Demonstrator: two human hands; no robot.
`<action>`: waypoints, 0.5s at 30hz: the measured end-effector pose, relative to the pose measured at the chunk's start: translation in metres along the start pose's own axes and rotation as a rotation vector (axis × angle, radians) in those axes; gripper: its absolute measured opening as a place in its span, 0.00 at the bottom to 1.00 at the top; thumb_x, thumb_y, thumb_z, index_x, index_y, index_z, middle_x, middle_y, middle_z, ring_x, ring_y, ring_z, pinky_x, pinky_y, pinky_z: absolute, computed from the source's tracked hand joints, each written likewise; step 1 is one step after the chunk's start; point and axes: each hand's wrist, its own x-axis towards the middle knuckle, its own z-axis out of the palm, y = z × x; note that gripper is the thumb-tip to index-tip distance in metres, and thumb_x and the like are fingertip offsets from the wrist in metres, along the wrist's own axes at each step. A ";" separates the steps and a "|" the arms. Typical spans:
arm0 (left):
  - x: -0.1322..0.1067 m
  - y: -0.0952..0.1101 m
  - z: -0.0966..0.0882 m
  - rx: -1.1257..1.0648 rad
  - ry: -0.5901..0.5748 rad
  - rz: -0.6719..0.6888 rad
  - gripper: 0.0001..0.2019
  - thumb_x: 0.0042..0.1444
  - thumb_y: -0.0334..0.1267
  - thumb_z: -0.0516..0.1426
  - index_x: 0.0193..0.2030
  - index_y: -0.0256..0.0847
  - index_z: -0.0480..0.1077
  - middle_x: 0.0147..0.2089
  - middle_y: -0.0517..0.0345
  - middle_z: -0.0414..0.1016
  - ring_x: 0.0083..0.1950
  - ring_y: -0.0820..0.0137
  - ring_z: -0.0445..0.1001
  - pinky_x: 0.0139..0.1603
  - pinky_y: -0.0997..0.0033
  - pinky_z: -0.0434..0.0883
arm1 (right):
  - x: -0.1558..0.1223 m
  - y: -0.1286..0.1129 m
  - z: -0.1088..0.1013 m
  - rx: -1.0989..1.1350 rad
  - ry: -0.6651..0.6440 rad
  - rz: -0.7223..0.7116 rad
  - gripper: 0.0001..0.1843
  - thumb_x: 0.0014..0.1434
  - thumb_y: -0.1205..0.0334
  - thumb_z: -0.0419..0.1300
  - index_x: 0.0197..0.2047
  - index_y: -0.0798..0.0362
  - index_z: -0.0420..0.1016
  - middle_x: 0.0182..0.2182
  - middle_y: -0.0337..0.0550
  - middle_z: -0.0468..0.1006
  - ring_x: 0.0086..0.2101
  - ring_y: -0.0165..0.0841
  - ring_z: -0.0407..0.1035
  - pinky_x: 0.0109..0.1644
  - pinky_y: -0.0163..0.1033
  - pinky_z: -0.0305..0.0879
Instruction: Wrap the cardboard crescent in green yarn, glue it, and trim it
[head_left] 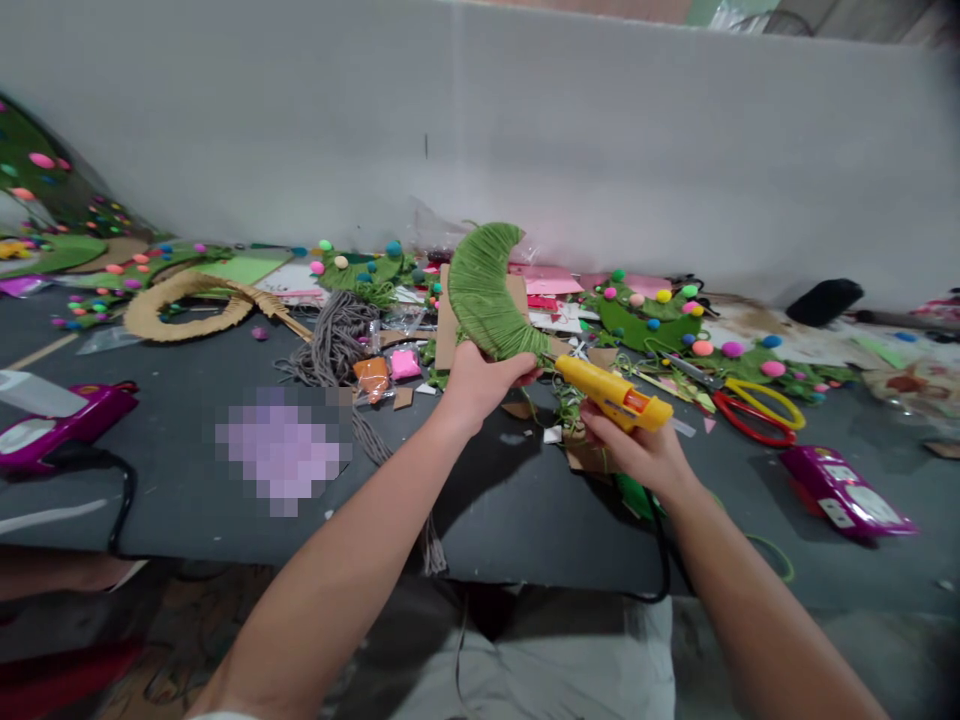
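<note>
My left hand (480, 380) is closed round the lower end of a crescent-shaped piece wrapped in green cord (484, 290), held upright above the dark table (225, 500). My right hand (637, 450) grips a yellow glue gun (611, 393), whose nozzle points left at the crescent's lower end, close to my left fingers. A black cable runs down from the gun past the table's front edge.
Red-and-yellow scissors (750, 408) lie right of the gun. A brown cord-wrapped crescent (187, 305) and a bundle of grey cord (337, 340) lie to the left. Green felt shapes with coloured pompoms line the back by the white wall. Purple devices (844, 490) sit at both sides.
</note>
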 end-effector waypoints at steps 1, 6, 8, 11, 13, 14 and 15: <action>0.000 0.000 0.000 -0.001 0.000 0.004 0.14 0.42 0.33 0.67 0.37 0.34 0.74 0.38 0.47 0.81 0.33 0.64 0.79 0.41 0.59 0.80 | 0.000 -0.001 0.000 0.002 0.006 -0.005 0.15 0.56 0.47 0.63 0.34 0.52 0.76 0.24 0.42 0.75 0.23 0.33 0.68 0.27 0.38 0.70; -0.002 0.001 0.002 -0.014 -0.020 0.016 0.13 0.42 0.33 0.67 0.37 0.34 0.75 0.39 0.47 0.80 0.34 0.65 0.79 0.42 0.59 0.80 | 0.001 -0.003 0.001 -0.004 0.046 0.023 0.15 0.55 0.49 0.63 0.34 0.53 0.76 0.23 0.42 0.75 0.22 0.32 0.68 0.26 0.37 0.70; -0.002 0.002 0.002 -0.008 -0.023 0.024 0.13 0.42 0.33 0.68 0.37 0.34 0.75 0.40 0.47 0.80 0.35 0.65 0.79 0.44 0.58 0.80 | 0.000 -0.004 0.001 -0.008 0.043 0.026 0.14 0.55 0.49 0.63 0.33 0.53 0.76 0.23 0.42 0.75 0.22 0.32 0.68 0.26 0.37 0.70; -0.003 0.003 0.002 0.002 -0.022 0.024 0.14 0.42 0.34 0.68 0.38 0.34 0.75 0.41 0.46 0.80 0.37 0.63 0.79 0.45 0.57 0.80 | -0.001 -0.005 0.000 -0.011 0.035 0.030 0.14 0.55 0.49 0.62 0.33 0.53 0.75 0.22 0.41 0.74 0.22 0.32 0.67 0.26 0.37 0.69; -0.003 0.003 0.003 -0.004 -0.018 0.018 0.15 0.42 0.34 0.68 0.38 0.34 0.75 0.40 0.46 0.80 0.37 0.63 0.79 0.46 0.57 0.80 | -0.001 -0.004 0.000 -0.010 0.046 0.032 0.14 0.56 0.50 0.62 0.34 0.53 0.75 0.23 0.41 0.74 0.23 0.32 0.68 0.26 0.37 0.69; -0.003 0.004 0.003 -0.012 -0.016 0.018 0.15 0.42 0.33 0.68 0.38 0.33 0.75 0.40 0.46 0.80 0.37 0.63 0.79 0.46 0.57 0.80 | -0.001 -0.004 0.000 -0.014 0.053 0.033 0.14 0.56 0.50 0.62 0.34 0.53 0.75 0.23 0.41 0.74 0.23 0.32 0.68 0.27 0.37 0.69; -0.003 0.004 0.003 -0.020 -0.012 0.021 0.15 0.42 0.33 0.68 0.38 0.33 0.76 0.40 0.46 0.80 0.37 0.64 0.79 0.46 0.57 0.80 | -0.001 -0.004 0.000 -0.022 0.060 0.033 0.14 0.56 0.50 0.62 0.34 0.53 0.75 0.23 0.41 0.74 0.23 0.33 0.68 0.28 0.38 0.70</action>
